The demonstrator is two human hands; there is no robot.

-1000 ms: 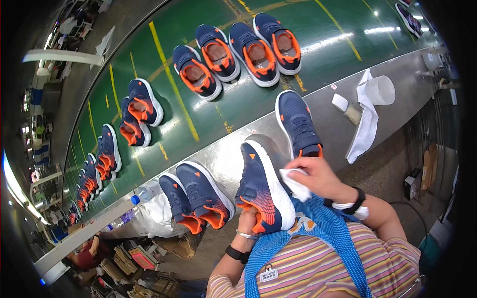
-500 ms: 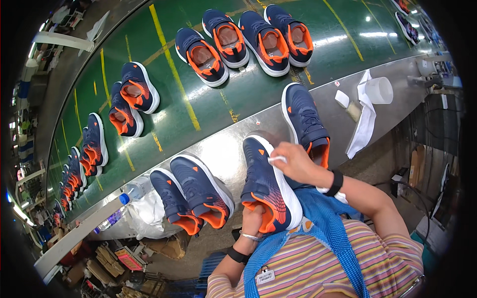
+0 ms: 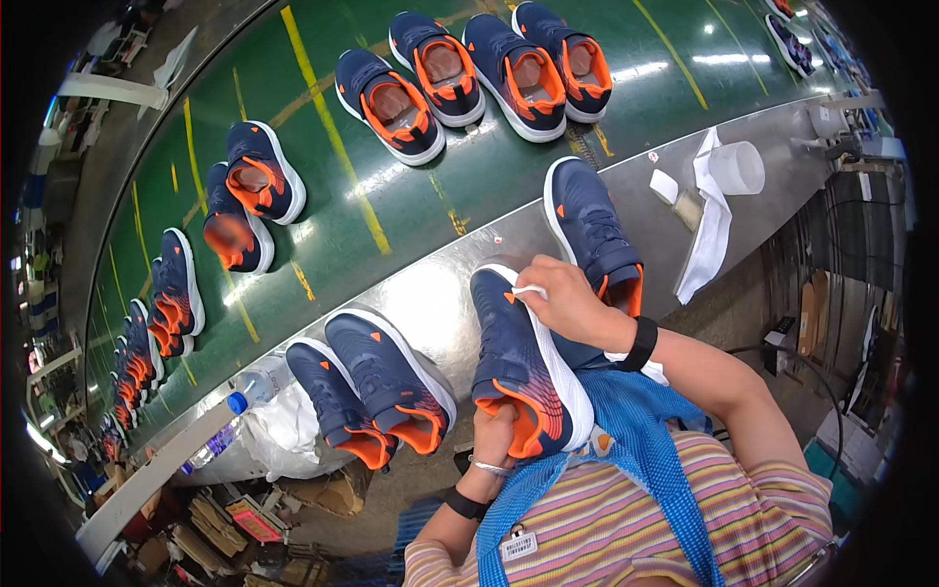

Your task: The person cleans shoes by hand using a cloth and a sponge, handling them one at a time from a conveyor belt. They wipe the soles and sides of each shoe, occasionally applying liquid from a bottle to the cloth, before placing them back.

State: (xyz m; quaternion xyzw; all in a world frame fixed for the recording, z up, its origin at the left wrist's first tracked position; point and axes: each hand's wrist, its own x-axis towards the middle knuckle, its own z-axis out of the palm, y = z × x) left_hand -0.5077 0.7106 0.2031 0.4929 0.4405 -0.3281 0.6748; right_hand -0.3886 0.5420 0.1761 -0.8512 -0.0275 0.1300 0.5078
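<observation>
Factory room, green belt with yellow lines, steel ledge along its near edge. Held shoe, navy with orange lining and white sole, over ledge's near edge, toe toward belt, heel by blue apron. Can't tell if its sole touches the ledge. Left hand closed on heel opening, some fingers hidden by the shoe. Right hand pinching small white cloth between thumb and fingertips, cloth at the upper near the toe, beside small orange mark.

Just right of held shoe: 1 navy shoe, toe at ledge's far edge, opening toward apron, partly behind right forearm. Left part of ledge: 2 shoes side by side, toes toward belt, openings at near edge. Farther toward ledge's left end: clear bottle with blue cap, crumpled plastic bag. Right part of ledge: white block, beige block, white strip hanging past near edge, translucent cup against it.

On belt: 4 shoes grouped back from near edge, 2 shoes touching farther left, row running to left end.
</observation>
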